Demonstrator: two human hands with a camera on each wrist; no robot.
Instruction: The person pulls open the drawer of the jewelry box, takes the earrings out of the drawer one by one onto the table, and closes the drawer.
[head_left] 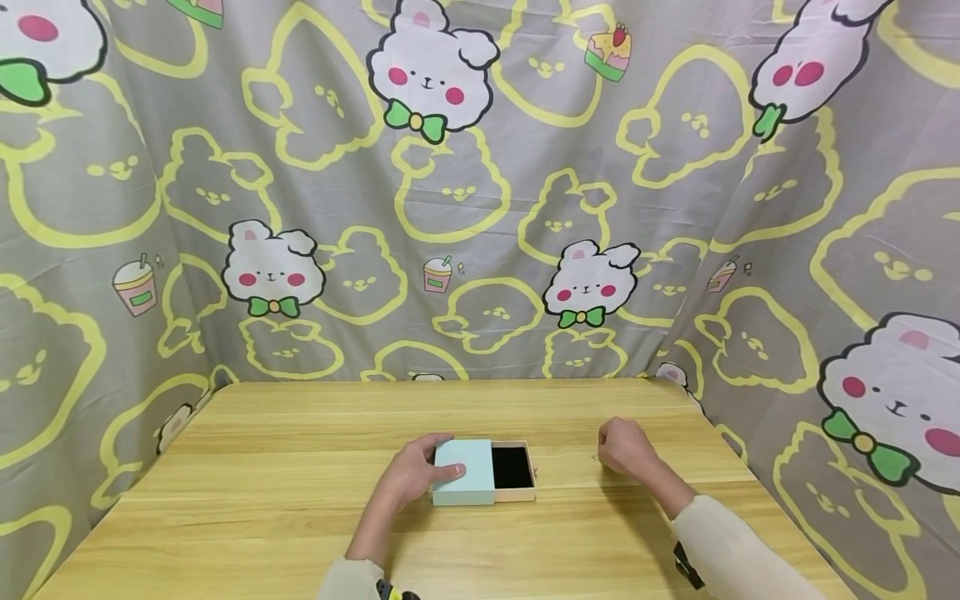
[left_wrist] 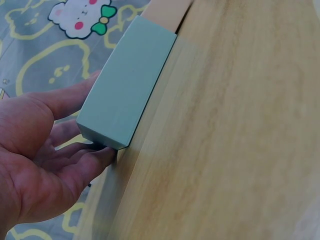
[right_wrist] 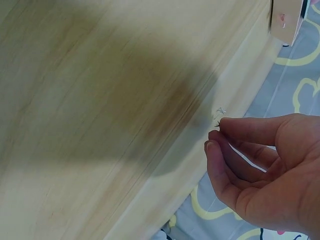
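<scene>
A light blue sliding gift box [head_left: 463,473] lies on the table, its pink drawer [head_left: 514,494] partly pulled out to the right and showing a black foam insert [head_left: 512,467]. My left hand [head_left: 412,472] grips the box's left end, thumb on top and fingers round the far side. To the right of the box, my right hand [head_left: 627,447] is low over the table. Its thumb and forefinger pinch a tiny dark, spiky star-shaped piece [right_wrist: 218,125]. Just beyond those fingertips, a similar small silvery piece [right_wrist: 221,110] shows against the wood.
The wood-grain table [head_left: 300,533] runs back to a grey curtain [head_left: 480,333] printed with white rabbits and yellow outlines, which also hangs along both sides. A small ribbon pull [right_wrist: 283,20] sticks out from the drawer's front.
</scene>
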